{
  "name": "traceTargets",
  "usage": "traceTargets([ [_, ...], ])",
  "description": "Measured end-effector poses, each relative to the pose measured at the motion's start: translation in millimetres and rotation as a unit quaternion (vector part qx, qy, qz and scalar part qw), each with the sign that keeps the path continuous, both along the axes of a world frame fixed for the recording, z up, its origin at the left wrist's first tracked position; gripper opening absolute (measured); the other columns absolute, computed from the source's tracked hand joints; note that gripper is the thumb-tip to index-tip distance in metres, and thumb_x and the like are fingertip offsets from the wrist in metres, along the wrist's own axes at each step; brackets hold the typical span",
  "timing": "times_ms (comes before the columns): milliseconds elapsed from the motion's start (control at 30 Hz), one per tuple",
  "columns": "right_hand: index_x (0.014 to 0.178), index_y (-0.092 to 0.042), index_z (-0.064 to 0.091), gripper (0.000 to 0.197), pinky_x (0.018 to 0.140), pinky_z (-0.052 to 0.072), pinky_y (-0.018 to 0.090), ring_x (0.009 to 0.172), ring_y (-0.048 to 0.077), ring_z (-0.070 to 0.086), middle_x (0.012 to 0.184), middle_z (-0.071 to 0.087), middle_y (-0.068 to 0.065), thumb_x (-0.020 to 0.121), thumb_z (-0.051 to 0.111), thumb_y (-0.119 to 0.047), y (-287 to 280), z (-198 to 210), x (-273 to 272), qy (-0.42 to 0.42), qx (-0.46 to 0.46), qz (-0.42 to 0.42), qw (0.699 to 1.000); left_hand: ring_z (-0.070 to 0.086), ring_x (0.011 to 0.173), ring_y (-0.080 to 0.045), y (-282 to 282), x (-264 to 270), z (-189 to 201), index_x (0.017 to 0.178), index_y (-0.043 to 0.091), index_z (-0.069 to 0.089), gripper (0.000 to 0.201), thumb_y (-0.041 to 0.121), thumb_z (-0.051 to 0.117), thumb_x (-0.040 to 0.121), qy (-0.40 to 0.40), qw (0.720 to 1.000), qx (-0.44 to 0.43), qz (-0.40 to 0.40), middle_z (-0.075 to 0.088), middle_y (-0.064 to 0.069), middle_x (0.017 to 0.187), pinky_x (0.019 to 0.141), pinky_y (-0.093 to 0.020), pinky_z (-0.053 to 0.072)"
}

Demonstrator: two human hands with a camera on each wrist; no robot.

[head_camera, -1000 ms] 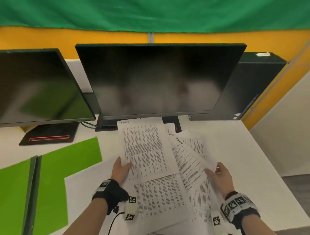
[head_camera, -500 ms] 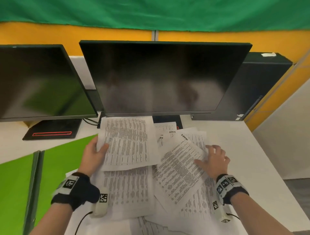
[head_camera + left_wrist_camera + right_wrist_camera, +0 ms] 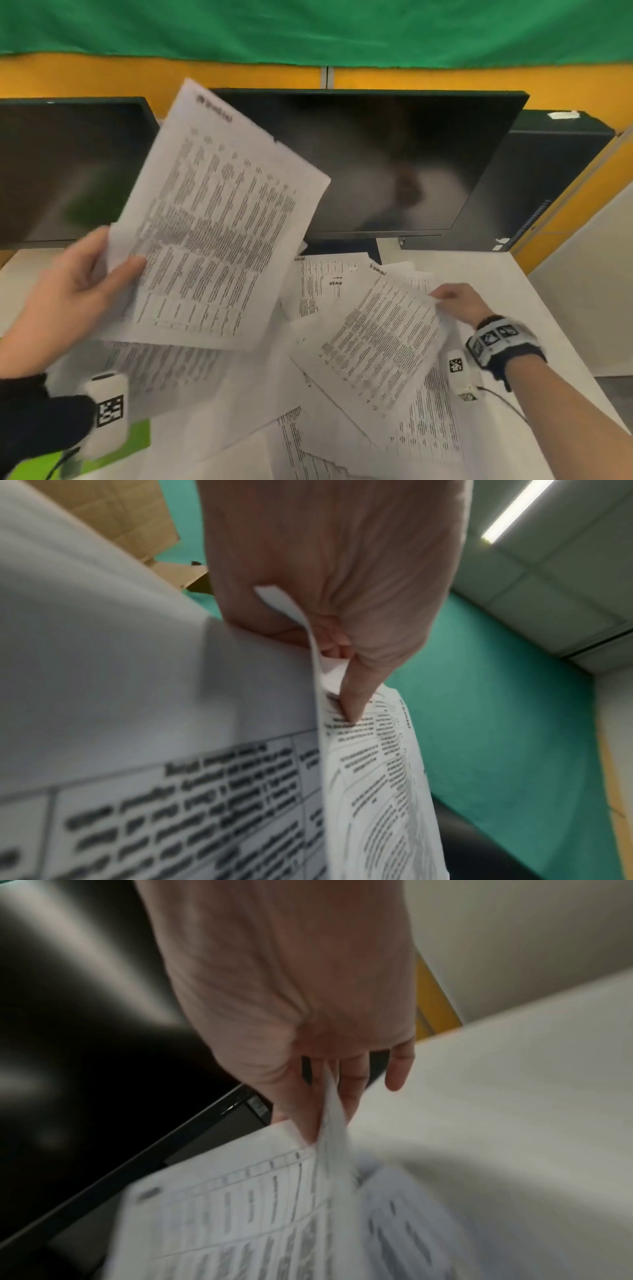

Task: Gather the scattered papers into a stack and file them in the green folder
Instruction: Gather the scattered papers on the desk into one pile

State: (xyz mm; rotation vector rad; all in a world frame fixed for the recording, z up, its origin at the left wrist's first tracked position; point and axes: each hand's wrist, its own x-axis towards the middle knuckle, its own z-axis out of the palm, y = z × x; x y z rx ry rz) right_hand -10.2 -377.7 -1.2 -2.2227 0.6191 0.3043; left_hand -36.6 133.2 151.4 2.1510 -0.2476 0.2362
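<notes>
Papers [image 3: 219,219] pinched at the lower left edge in the left hand [image 3: 65,294], thumb [image 3: 356,696] on the printed face, fingers [image 3: 240,610] curled behind; at least two sheets in that grip, seen from the left wrist. Held up off the tabletop [image 3: 479,274], tilted, top corner toward 12 o'clock, covering part of both monitors [image 3: 411,164]. Right hand [image 3: 459,301] at 3 o'clock of the pile, thumb [image 3: 294,1110] and fingers [image 3: 349,1085] closed on the edge of one sheet [image 3: 376,335], little finger loose and apart. That sheet raised slightly at its right edge, lying askew across the rest. Loose sheets [image 3: 325,442] spread flat beneath and between both hands, overlapping, reaching from the monitor's foot at 12 down to 6 o'clock. Green folder [image 3: 137,442] at 7 o'clock, only a corner showing from under the pile and behind the left wrist camera [image 3: 106,411]. Black wristband [image 3: 500,342] on the right wrist, marked with square tags. Dark tower case [image 3: 555,178] at 2 o'clock, beside the monitor. Orange wall [image 3: 102,75] and green cloth [image 3: 308,31] behind, at 12.
</notes>
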Motion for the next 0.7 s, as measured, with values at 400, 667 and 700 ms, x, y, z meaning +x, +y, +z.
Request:
traceTargets([
  [400, 0.120, -0.021, 0.061, 0.041, 0.092, 0.050, 0.041, 0.108, 0.023, 0.062, 0.125, 0.064, 0.011, 0.094, 0.044, -0.049, 75, 26, 9, -0.132, 0.290, 0.024, 0.947, 0.071, 0.093, -0.017, -106, 38, -15, 0.126, 0.007, 0.055, 0.035, 0.001, 0.051, 0.092, 0.132, 0.933, -0.333, -0.044, 0.072, -0.008, 0.112, 0.079, -0.031, 0.059],
  [667, 0.128, -0.023, 0.056, 0.071, 0.097, 0.046, 0.050, 0.115, 0.032, 0.062, 0.126, 0.065, 0.011, 0.087, 0.023, -0.071, 78, 15, -66, -0.036, 0.570, -0.135, 0.810, 0.067, 0.104, -0.016, -176, 25, -155, 0.126, 0.014, 0.053, 0.032, 0.014, 0.056, 0.093, 0.307, 0.924, -0.225, 0.020, 0.059, -0.013, 0.132, 0.084, -0.032, 0.057],
  [700, 0.123, -0.022, 0.059, 0.065, 0.089, 0.053, 0.048, 0.108, 0.030, 0.066, 0.120, 0.068, 0.011, 0.090, 0.025, -0.066, 76, 11, -72, -0.026, 0.566, -0.155, 0.809, 0.062, 0.114, -0.022, -181, 21, -167, 0.134, 0.013, 0.045, 0.040, 0.017, 0.053, 0.095, 0.322, 0.929, -0.183, 0.031, 0.056, -0.013, 0.134, 0.095, -0.038, 0.053],
])
